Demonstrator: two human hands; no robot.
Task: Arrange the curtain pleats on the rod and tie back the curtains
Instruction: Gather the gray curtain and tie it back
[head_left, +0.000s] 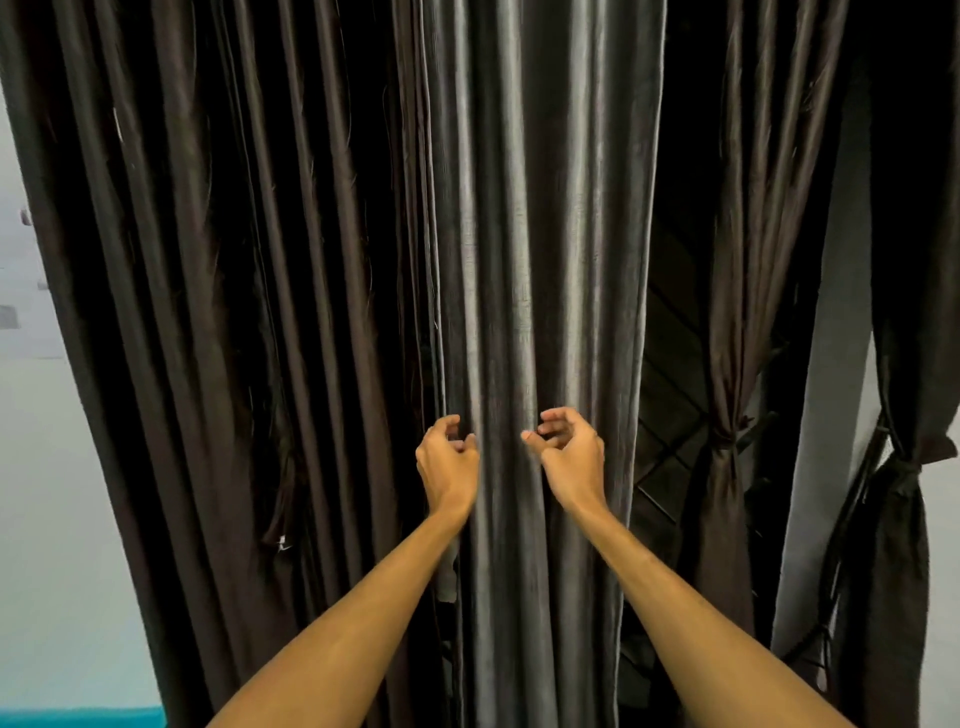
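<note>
A grey, shiny curtain panel (540, 260) hangs in long vertical pleats at the centre, between dark brown curtains (208, 260). Both my arms reach forward to it at about waist height. My left hand (447, 460) is at the panel's left side, fingers loosely curled, thumb against a pleat. My right hand (571, 449) is a pleat's width to the right, fingers curled in a loose claw, thumb tip touching the fabric. Neither hand has fabric gathered in it. The rod is out of view above.
To the right, a narrow brown curtain (722, 364) is cinched by a tie-back (724, 441), and a second dark curtain (898, 519) is tied at the far right. A pale wall (47, 467) lies left, with a dark window grille (670, 457) behind the gap.
</note>
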